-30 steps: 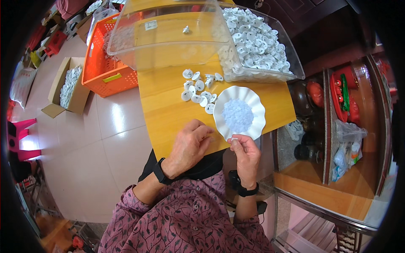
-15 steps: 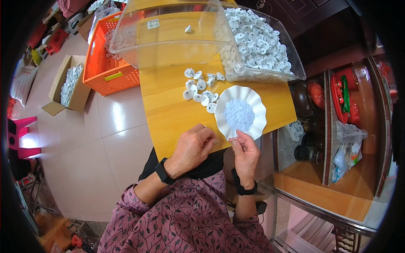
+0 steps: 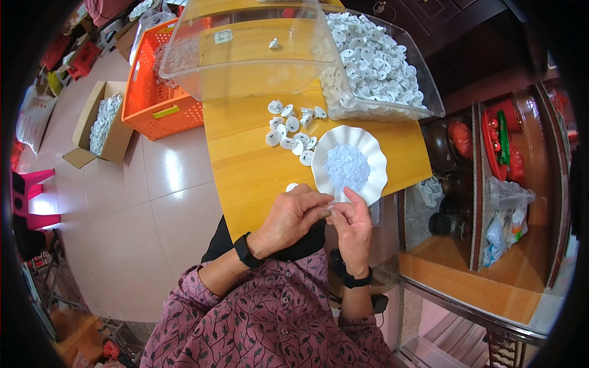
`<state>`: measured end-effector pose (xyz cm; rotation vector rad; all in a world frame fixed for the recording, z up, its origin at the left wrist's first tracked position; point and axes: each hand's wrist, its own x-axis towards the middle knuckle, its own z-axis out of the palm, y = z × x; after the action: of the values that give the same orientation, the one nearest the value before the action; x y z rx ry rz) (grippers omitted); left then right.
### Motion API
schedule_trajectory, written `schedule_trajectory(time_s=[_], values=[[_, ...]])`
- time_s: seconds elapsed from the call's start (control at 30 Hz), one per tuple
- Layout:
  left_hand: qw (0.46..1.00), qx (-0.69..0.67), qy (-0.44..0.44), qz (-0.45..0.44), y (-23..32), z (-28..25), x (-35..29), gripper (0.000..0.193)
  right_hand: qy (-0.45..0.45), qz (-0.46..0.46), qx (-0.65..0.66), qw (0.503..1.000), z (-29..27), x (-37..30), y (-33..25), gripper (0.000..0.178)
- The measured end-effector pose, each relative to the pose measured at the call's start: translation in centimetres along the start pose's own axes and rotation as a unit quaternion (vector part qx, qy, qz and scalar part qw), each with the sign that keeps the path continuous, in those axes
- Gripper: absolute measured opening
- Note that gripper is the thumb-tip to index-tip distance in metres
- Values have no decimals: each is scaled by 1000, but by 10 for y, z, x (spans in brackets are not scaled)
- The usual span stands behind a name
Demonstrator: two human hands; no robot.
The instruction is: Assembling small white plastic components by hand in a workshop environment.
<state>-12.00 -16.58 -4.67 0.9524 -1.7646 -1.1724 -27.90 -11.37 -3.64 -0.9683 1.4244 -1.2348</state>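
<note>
My left hand [image 3: 294, 213] and my right hand [image 3: 353, 226] meet just in front of a white scalloped bowl [image 3: 323, 136], fingertips together. A tiny pale piece [image 3: 330, 207] shows at the pinched fingertips of the right hand. The left thumb and forefinger are closed against the same spot; what they hold is too small to make out. Pale bluish flakes [image 3: 347, 165] lie heaped in the bowl. One round white plastic part [image 3: 292, 186] lies by the left knuckles, partly hidden. Several similar white parts [image 3: 288, 142] are scattered left of the bowl.
A clear bin of white parts [image 3: 377, 61] stands at the table's back right, beside another clear plastic bin [image 3: 257, 64]. On the floor at left are an orange crate [image 3: 156, 121] and a cardboard box [image 3: 116, 141]. Open shelves [image 3: 478, 184] stand at right.
My right hand has drawn back from the bowl's rim toward the left hand. The left hand has shifted right, its fingers now meeting the right fingertips. A white part beside it has come into view.
</note>
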Motion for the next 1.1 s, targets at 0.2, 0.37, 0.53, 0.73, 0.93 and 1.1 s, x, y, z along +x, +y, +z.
schedule_trajectory(time_s=[0.2, 0.37, 0.53, 0.73, 0.93, 1.1], values=[[1000, -5, -15, -4, 0, -1, 2, 17, -15, -1, -23, 1000, -2, 2, 0, 54], [1000, 1, -23, -1, 3, -1, 3, 8, -26, 3, -34, 999, -5, 1, 2, 55], [1000, 26, -8, -2, 0, -1, 1, 10, 28, 28, -7, 999, -5, 3, -6, 28], [890, -375, -66, -250, -5, -6, -1, 12, 90, -34, -66, 993, 1, -3, -6, 14], [847, -457, -51, -268, 3, -14, -1, 19, 45, -32, -39, 998, 12, -9, -2, 14], [849, -451, -47, -272, -1, -13, -6, 19, 14, -65, -5, 998, 17, -11, 2, 14]])
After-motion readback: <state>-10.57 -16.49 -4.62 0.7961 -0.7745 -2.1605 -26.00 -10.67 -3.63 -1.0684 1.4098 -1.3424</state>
